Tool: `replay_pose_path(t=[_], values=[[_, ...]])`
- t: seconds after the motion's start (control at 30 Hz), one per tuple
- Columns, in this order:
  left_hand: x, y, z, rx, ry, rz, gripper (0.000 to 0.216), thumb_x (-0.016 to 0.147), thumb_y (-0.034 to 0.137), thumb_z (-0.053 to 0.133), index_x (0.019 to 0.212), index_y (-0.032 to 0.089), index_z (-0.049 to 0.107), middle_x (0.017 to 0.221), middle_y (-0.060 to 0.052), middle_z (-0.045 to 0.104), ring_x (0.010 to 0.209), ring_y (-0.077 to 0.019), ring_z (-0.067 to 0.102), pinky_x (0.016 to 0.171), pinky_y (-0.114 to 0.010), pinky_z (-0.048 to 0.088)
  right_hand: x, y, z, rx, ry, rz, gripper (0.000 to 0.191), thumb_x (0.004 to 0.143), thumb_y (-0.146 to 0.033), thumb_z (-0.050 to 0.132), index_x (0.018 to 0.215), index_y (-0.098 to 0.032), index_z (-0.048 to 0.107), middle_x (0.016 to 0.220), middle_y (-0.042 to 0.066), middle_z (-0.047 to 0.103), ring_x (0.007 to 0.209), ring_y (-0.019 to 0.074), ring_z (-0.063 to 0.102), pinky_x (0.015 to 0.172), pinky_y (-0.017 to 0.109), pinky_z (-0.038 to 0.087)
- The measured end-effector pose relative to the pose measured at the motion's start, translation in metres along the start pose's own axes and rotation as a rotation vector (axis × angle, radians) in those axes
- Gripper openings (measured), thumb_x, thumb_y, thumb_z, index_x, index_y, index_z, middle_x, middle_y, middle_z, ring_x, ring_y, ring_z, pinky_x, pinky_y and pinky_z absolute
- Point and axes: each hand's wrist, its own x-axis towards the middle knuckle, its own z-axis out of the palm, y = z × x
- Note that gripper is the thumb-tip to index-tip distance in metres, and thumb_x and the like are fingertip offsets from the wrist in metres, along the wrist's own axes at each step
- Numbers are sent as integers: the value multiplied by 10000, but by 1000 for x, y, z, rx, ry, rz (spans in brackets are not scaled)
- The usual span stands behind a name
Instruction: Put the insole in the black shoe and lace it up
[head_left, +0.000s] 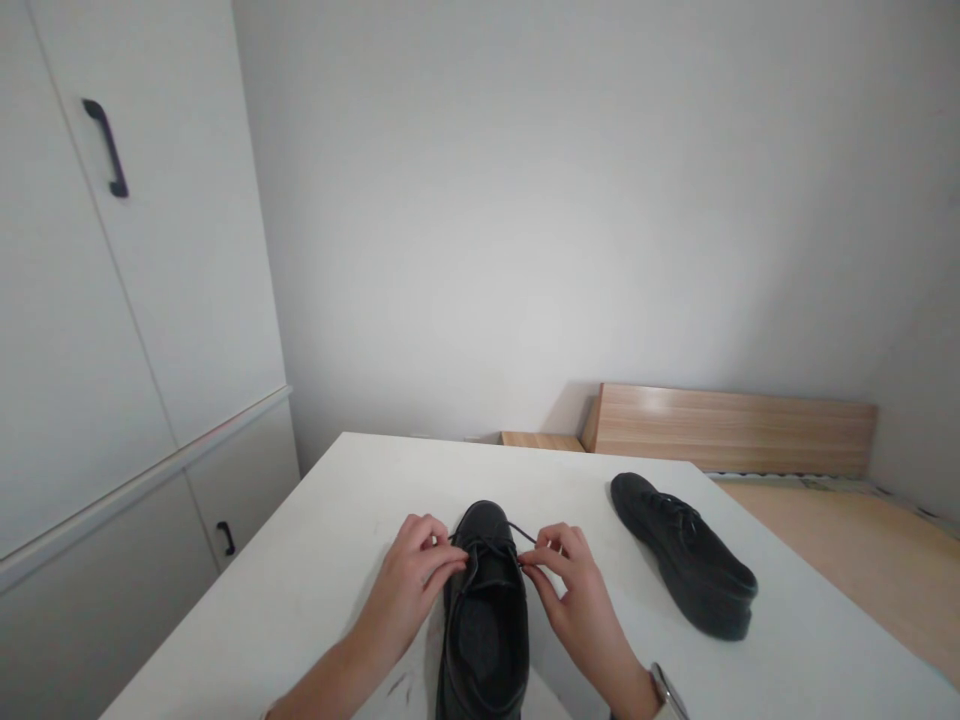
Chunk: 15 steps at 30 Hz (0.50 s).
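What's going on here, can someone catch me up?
A person is working on a black shoe at the near side of a white table, its toe pointing away. The left hand and right hand pinch at the laces, one on each side; a dark strand runs out to the right hand. The other shoe stands off to the right, with neither hand touching it.
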Motion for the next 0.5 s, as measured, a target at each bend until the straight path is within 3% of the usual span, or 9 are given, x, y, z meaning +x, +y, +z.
replay_pose_path(t=[0.2,0.37,0.5], values=[[-2,11,-4,-85,-71,-36,228,932,173,513,978,191,735,854,-65,704,826,-204,644,752,-328,534,-2,-10,-2,112,-102,64,259,940,-112,493,1003,-224,718,909,66,667,827,204,637,763,317,515],[0,32,-12,-9,-134,-122,268,878,304,627,1111,183,681,881,-78,696,834,-238,641,769,-369,531,-4,-24,-8,91,-136,76,260,975,-219,476,1177,-210,641,992,90,677,915,228,650,830,345,514],[8,42,-16,91,-243,-125,328,886,124,506,1178,164,649,971,-109,692,914,-247,635,849,-393,513,2,-37,-11,-64,-259,91,291,955,-176,475,1206,-193,621,991,95,653,881,231,651,799,344,520]])
